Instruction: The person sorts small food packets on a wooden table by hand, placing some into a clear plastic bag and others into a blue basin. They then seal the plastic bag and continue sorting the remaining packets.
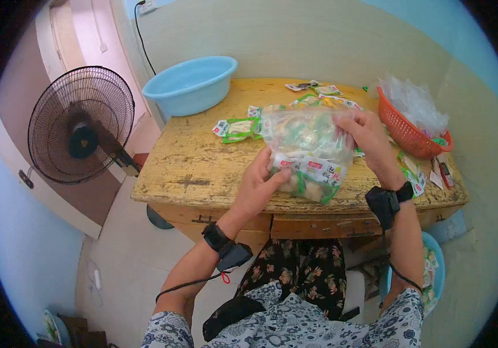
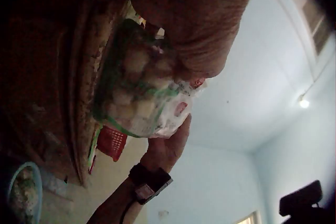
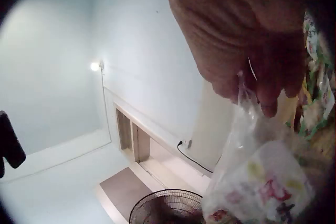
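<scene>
A clear plastic bag (image 1: 298, 129) with several green-and-white food packets (image 1: 313, 184) inside is held up over the front of the wooden table. My left hand (image 1: 257, 187) grips its lower left side, thumb across the front. At the upper right, my right hand (image 1: 369, 138) pinches the bag's edge. The right wrist view shows the plastic (image 3: 262, 169) drawn to a point at that hand's fingertips. Pale chunks show through the packets (image 2: 134, 103) in the left wrist view. Similar packets (image 1: 237, 129) lie on the table behind the bag.
A light blue basin (image 1: 194, 87) stands at the table's back left. On the right, a red basket (image 1: 405, 127) holds clear plastic bags (image 1: 417, 104). A black fan (image 1: 81, 127) stands left of the table (image 1: 185, 168). Below right sits a blue tub (image 1: 440, 272) of packets.
</scene>
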`<control>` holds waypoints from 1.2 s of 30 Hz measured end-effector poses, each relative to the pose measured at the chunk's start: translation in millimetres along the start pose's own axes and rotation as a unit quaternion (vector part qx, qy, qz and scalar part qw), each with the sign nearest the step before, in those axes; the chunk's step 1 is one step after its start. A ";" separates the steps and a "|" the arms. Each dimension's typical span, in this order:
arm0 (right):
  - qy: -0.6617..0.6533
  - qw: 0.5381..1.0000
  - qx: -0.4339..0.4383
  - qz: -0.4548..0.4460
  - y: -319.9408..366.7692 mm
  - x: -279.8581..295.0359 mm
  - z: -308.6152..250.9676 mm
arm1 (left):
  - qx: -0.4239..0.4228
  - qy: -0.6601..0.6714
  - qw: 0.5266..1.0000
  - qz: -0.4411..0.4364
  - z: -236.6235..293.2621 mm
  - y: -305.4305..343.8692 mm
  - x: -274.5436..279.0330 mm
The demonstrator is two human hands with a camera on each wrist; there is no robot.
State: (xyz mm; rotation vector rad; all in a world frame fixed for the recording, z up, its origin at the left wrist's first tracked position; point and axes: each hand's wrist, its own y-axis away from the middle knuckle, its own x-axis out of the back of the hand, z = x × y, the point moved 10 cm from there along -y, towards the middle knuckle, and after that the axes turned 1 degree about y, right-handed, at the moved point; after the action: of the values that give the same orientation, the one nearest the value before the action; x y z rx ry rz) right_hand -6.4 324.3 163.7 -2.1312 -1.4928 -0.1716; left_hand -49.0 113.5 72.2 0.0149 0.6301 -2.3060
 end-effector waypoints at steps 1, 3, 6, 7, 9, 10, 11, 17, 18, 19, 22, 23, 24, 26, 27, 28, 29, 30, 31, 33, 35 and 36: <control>0.017 0.999 -0.036 -0.029 1.0 -3.5 5.1 | -0.002 0.016 1.000 0.000 0.6 1.2 0.0; 0.046 0.994 -0.068 -0.075 1.9 -8.5 17.7 | -0.005 0.049 0.999 -0.003 3.6 2.2 -1.3; 0.076 0.986 -0.072 -0.126 2.2 -18.3 35.4 | -0.040 0.032 0.999 0.003 15.8 2.9 -2.2; 0.085 0.982 -0.083 -0.145 6.6 -21.7 36.5 | -0.033 0.029 0.999 0.001 16.9 3.7 -3.0; 0.079 0.977 -0.087 -0.177 12.1 -29.7 44.7 | -0.018 0.023 1.000 -0.003 19.6 6.4 -3.4; 0.066 0.976 -0.079 -0.189 12.4 -33.6 55.1 | -0.011 0.031 0.999 -0.007 20.4 7.1 -4.5; 0.052 0.975 -0.072 -0.202 12.9 -36.3 63.4 | -0.005 0.040 0.999 -0.011 21.2 7.5 -6.1; 0.028 0.962 -0.106 -0.248 25.1 -48.9 72.5 | 0.026 -0.038 0.998 -0.038 6.1 1.6 5.8; 0.033 0.960 -0.111 -0.256 26.6 -50.6 71.8 | 0.039 -0.063 0.996 -0.046 0.2 0.7 9.5; 0.038 0.957 -0.115 -0.264 27.9 -51.9 70.1 | 0.037 -0.094 0.994 -0.037 -1.3 0.7 14.3; 0.050 0.955 -0.111 -0.269 29.6 -52.6 67.1 | -0.026 -0.230 0.973 -0.006 7.5 -0.4 24.8; 0.054 0.956 -0.108 -0.268 30.3 -52.2 67.0 | -0.082 -0.302 0.950 0.009 17.4 0.8 25.5; 0.067 0.959 -0.090 -0.260 28.7 -50.4 67.3 | -0.137 -0.370 0.919 0.023 28.0 3.3 22.6; 0.094 0.964 -0.054 -0.243 24.5 -47.9 69.3 | -0.197 -0.392 0.898 0.039 43.7 4.2 16.9; 0.138 0.975 -0.006 -0.172 19.0 -37.2 59.8 | -0.180 -0.370 0.911 0.037 41.1 2.4 17.8; 0.180 0.978 0.043 -0.100 16.7 -27.8 48.7 | -0.162 -0.347 0.923 0.037 38.5 0.8 18.7; 0.221 0.971 0.092 -0.026 16.4 -18.9 35.6 | -0.094 -0.287 0.953 0.026 23.6 -1.6 21.9; 0.190 0.977 0.097 0.017 14.9 -11.0 23.6 | -0.026 -0.224 0.974 0.014 7.8 -2.8 24.1; 0.159 0.980 0.101 0.059 14.2 -1.0 4.1 | -0.005 -0.211 0.977 0.008 0.8 -3.2 24.5; 0.126 0.981 0.130 0.073 18.8 -3.5 -28.1 | 0.037 -0.188 0.981 -0.008 -12.7 -2.8 24.7; 0.126 0.975 0.180 0.016 26.3 -24.9 -56.2 | 0.029 -0.159 0.987 -0.012 -10.1 -2.3 21.7; 0.164 0.972 0.163 -0.050 29.3 -39.7 -58.5 | 0.025 -0.145 0.989 -0.014 -8.2 -1.7 20.0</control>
State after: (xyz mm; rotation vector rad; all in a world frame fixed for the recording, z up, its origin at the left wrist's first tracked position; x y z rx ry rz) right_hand 16.1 255.2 187.9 -1.6779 -1.3298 -0.2789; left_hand -66.0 105.0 62.0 -0.3016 0.4261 -2.2924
